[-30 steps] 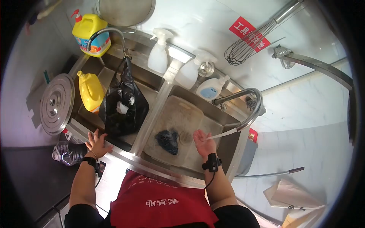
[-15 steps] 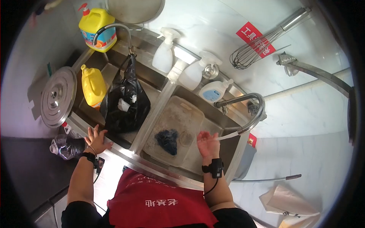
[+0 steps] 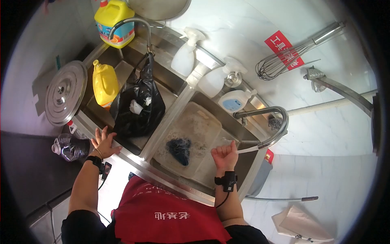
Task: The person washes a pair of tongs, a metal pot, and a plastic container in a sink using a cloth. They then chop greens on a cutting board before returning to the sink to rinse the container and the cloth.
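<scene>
My left hand (image 3: 104, 145) rests on the front rim of the steel sink (image 3: 130, 157), fingers spread, holding nothing. My right hand (image 3: 224, 157) is curled into a fist over the right basin, with nothing visible in it. Beside its knuckles a thin white stream (image 3: 248, 149) comes from the curved faucet (image 3: 280, 126). Left of that fist, a dark blue cloth (image 3: 178, 151) lies wet, with foam around it, in a shallow translucent tub (image 3: 199, 118).
The left basin holds a black plastic bag (image 3: 140, 110) and a yellow jug (image 3: 105, 84). Behind are spray bottles (image 3: 185, 57), a white bottle (image 3: 233, 101) and a large yellow bottle (image 3: 122, 20). A metal lid (image 3: 67, 93) stands left; a whisk (image 3: 284, 57) hangs at right.
The fingers of my right hand have closed into a fist beside the stream. More foam and water show around the cloth. The view has shifted slightly; my left hand still rests on the rim.
</scene>
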Action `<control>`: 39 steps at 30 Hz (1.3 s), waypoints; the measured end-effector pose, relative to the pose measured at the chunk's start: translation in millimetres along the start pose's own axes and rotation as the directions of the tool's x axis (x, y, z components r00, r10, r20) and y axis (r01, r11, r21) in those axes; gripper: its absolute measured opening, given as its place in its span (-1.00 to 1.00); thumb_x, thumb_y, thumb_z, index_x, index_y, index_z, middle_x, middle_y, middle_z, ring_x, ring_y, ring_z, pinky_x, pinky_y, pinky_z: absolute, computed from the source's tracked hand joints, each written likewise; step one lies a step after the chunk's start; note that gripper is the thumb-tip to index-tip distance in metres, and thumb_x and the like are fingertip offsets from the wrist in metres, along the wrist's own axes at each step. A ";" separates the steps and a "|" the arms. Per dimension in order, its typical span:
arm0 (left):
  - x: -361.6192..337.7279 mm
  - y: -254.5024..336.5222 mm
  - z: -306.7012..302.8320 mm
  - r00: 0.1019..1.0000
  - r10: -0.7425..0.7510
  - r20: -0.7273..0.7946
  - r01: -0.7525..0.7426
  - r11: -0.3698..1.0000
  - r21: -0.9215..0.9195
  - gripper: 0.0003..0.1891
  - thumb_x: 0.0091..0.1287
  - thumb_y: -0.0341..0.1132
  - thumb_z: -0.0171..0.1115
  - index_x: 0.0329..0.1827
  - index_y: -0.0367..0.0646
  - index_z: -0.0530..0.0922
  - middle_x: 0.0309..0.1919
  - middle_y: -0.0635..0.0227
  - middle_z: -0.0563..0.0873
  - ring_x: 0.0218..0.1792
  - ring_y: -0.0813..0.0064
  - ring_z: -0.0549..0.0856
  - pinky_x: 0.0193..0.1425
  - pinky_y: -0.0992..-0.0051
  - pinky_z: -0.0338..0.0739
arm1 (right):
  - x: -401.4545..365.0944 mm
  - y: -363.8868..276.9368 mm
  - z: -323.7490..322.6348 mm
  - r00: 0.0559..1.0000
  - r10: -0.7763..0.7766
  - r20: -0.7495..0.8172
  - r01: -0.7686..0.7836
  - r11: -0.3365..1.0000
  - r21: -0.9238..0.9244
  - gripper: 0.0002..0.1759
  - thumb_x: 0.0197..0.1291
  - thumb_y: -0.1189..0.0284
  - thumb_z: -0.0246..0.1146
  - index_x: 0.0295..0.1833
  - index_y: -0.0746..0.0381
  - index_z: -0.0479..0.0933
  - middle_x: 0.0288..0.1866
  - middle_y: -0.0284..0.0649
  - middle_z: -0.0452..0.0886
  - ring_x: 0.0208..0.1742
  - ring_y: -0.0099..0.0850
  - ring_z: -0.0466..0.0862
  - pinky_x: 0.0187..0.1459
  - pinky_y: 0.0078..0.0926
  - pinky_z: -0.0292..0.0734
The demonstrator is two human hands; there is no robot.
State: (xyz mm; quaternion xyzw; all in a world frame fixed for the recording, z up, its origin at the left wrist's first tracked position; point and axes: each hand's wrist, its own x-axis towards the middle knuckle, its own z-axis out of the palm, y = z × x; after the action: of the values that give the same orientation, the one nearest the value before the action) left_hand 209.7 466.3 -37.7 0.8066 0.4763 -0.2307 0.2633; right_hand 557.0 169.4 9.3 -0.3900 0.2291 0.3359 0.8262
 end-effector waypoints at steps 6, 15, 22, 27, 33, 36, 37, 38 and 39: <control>-0.1 1.1 -0.6 1.000 -0.012 -0.001 0.012 1.000 -0.015 -0.23 -0.04 0.15 0.35 0.30 0.26 0.32 0.50 0.24 -0.14 0.45 -0.14 -0.42 0.29 -0.41 -0.37 | 8.8 7.8 -20.2 0.996 -0.031 -0.083 0.028 0.999 -0.038 -0.40 0.33 -0.03 0.02 -0.68 0.05 0.10 -0.71 -0.48 -0.03 -0.68 -0.51 -0.01 -0.56 -0.50 -0.05; -2.4 5.4 -4.2 1.000 -0.019 0.019 0.018 1.000 0.006 -0.25 -0.02 0.15 0.34 0.30 0.27 0.32 0.50 0.21 -0.14 0.46 -0.12 -0.41 0.30 -0.39 -0.37 | 5.4 7.2 -22.1 0.999 0.022 -0.029 -0.022 1.000 0.013 -0.41 0.35 -0.05 -0.05 -0.66 0.05 0.11 -0.68 -0.47 0.01 -0.65 -0.47 0.04 -0.56 -0.52 0.01; 3.3 -2.2 2.6 1.000 -0.007 -0.001 0.007 1.000 0.002 -0.24 -0.02 0.14 0.35 0.30 0.27 0.32 0.50 0.21 -0.14 0.46 -0.14 -0.40 0.30 -0.40 -0.36 | -23.5 -26.6 -26.8 0.995 -0.076 0.059 0.096 0.866 -0.490 -0.67 0.35 0.25 0.03 -0.50 0.08 0.29 -0.60 -0.48 0.18 -0.63 -0.53 0.16 -0.54 -0.49 0.15; -1.3 3.6 -2.1 1.000 -0.008 0.011 0.008 1.000 -0.007 -0.24 -0.03 0.12 0.36 0.30 0.28 0.32 0.50 0.22 -0.14 0.46 -0.14 -0.40 0.30 -0.40 -0.37 | -30.2 -77.0 -31.4 0.959 -0.222 0.174 0.276 0.617 -0.737 -0.71 0.16 0.62 0.01 -0.01 0.20 0.46 -0.25 -0.37 0.44 -0.42 -0.53 0.41 -0.38 -0.52 0.35; -2.0 6.6 -5.4 1.000 -0.020 0.022 0.021 1.000 -0.017 -0.22 -0.06 0.11 0.38 0.30 0.27 0.32 0.50 0.25 -0.15 0.46 -0.12 -0.42 0.30 -0.39 -0.38 | -76.1 -112.8 30.8 0.801 -0.428 0.418 0.593 0.479 -0.647 -0.34 0.06 0.51 0.08 0.36 0.32 0.22 0.23 -0.15 0.41 0.29 -0.32 0.34 0.25 -0.35 0.16; -1.2 6.3 -4.0 1.000 -0.020 0.013 0.020 0.999 -0.024 -0.21 -0.07 0.09 0.39 0.30 0.27 0.32 0.50 0.26 -0.15 0.46 -0.11 -0.43 0.30 -0.39 -0.38 | -84.0 -116.5 48.4 0.713 -0.377 0.591 0.696 0.481 -0.533 -0.40 0.16 0.48 0.13 0.34 0.36 0.24 0.20 -0.17 0.45 0.25 -0.39 0.39 0.20 -0.43 0.23; -2.2 7.6 -5.8 1.000 -0.022 0.018 0.022 0.999 -0.027 -0.21 -0.07 0.09 0.39 0.30 0.27 0.32 0.50 0.26 -0.15 0.46 -0.11 -0.43 0.30 -0.39 -0.38 | -84.9 -115.3 52.3 0.714 -0.383 0.587 0.696 0.482 -0.532 -0.40 0.16 0.48 0.13 0.34 0.36 0.24 0.20 -0.17 0.45 0.25 -0.39 0.39 0.20 -0.43 0.23; -2.8 8.4 -6.9 0.999 -0.025 0.024 0.026 0.999 -0.030 -0.21 -0.07 0.09 0.39 0.30 0.27 0.32 0.50 0.26 -0.15 0.46 -0.11 -0.43 0.30 -0.39 -0.37 | -85.6 -112.1 57.7 0.737 -0.434 0.518 0.670 0.371 -0.643 -0.50 0.20 0.46 0.14 0.27 0.34 0.31 0.12 -0.20 0.49 0.16 -0.43 0.44 0.13 -0.48 0.28; -2.9 8.0 -6.3 0.999 -0.023 0.024 0.023 0.999 -0.026 -0.21 -0.07 0.09 0.39 0.30 0.27 0.32 0.50 0.26 -0.15 0.46 -0.11 -0.43 0.30 -0.39 -0.37 | -85.3 -110.1 62.0 0.748 -0.488 0.450 0.617 0.260 -0.742 -0.59 0.25 0.45 0.14 0.20 0.31 0.38 0.05 -0.22 0.54 0.06 -0.47 0.49 0.06 -0.53 0.33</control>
State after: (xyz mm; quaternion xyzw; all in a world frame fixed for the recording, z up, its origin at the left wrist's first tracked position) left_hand 216.3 465.2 -29.5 0.7947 0.4854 -0.2369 0.2768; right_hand 587.9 135.1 154.5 -0.7781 -0.1756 0.1164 0.5917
